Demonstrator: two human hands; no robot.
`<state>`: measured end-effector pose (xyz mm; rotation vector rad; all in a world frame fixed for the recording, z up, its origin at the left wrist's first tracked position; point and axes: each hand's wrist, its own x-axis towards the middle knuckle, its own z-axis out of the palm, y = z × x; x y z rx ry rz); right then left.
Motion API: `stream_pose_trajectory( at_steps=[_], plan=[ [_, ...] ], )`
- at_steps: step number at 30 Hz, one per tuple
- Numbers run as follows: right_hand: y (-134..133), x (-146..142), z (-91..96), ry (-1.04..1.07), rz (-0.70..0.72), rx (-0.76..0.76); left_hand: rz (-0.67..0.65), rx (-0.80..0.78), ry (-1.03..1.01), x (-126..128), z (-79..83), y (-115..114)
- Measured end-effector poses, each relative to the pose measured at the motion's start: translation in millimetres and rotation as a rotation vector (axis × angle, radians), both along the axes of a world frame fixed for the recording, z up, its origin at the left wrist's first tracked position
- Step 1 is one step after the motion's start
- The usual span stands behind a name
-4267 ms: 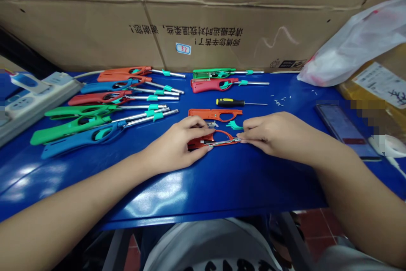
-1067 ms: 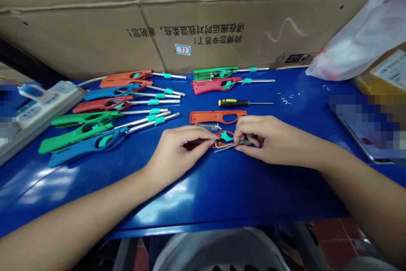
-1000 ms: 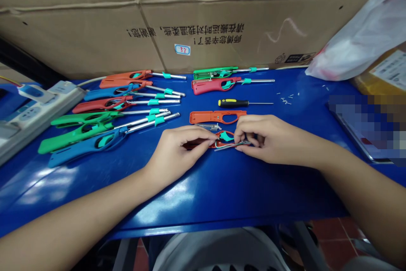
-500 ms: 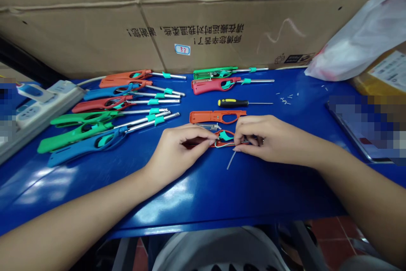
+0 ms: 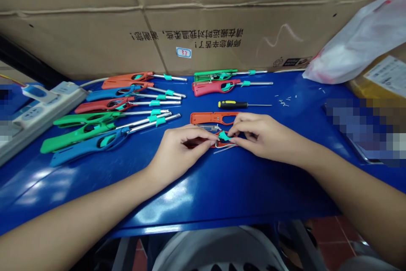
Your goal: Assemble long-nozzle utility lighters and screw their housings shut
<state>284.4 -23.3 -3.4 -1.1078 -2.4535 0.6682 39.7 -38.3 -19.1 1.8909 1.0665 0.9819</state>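
An opened orange lighter shell (image 5: 222,143) lies on the blue table (image 5: 222,186) between my hands. My left hand (image 5: 177,148) is closed on its left end, pressing it down. My right hand (image 5: 258,135) pinches the teal trigger piece (image 5: 224,136) sitting in the shell. A thin white wire (image 5: 226,149) sticks out below the shell. The other orange shell half (image 5: 209,117) lies just behind, with a small metal part (image 5: 209,127) beside it.
Several assembled long lighters (image 5: 104,114) in orange, blue, red and green lie at the left; two more lighters (image 5: 222,81) lie behind. A yellow-black screwdriver (image 5: 236,104), small screws (image 5: 283,101), a power strip (image 5: 34,106), a plastic bag (image 5: 358,42) and cardboard boxes (image 5: 190,21) surround the spot.
My right hand has slid left along the shell, from its right end onto the teal trigger. The white wire, which briefly hung down, lies again along the shell. My left hand has stayed.
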Motion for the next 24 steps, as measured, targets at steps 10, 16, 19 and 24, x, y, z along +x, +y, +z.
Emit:
stream_pose_trajectory(
  at_steps=[10, 16, 19, 24],
  plan=[
    [-1, 9, 11.6, -0.035, 0.096, -0.002, 0.0, -0.048, -0.04, 0, -3.3, 0],
    [-3, 11, 10.1, -0.139, 0.161, 0.022, 0.023, -0.04, -0.046, 1, -1.3, 0],
    [-5, 11, 10.3, -0.183, 0.171, 0.068, 0.028, -0.054, -0.058, 2, -0.2, -1],
    [-8, 10, 13.5, -0.256, 0.162, 0.117, 0.047, -0.076, -0.092, 3, 0.1, -1]
  ],
)
